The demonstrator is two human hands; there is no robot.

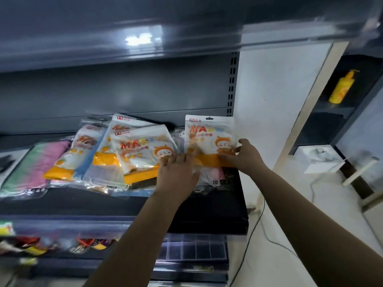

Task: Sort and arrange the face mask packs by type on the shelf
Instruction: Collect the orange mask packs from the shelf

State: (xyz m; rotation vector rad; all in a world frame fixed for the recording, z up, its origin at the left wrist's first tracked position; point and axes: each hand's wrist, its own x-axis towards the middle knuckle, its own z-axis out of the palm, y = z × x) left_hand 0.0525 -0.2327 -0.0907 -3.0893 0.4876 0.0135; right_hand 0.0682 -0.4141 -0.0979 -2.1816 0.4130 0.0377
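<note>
- Small shop: dark metal display shelf [116,201] with slotted upright [231,83].
- Packaged face mask packs [143,150] laid out for sale.
- Yellow pump bottle [343,87] on neighbouring rack.

Both bare arms reach forward; left hand [178,172] lies flat with fingers [176,160] straight, right hand [246,155] pinches with curled fingers.
</note>
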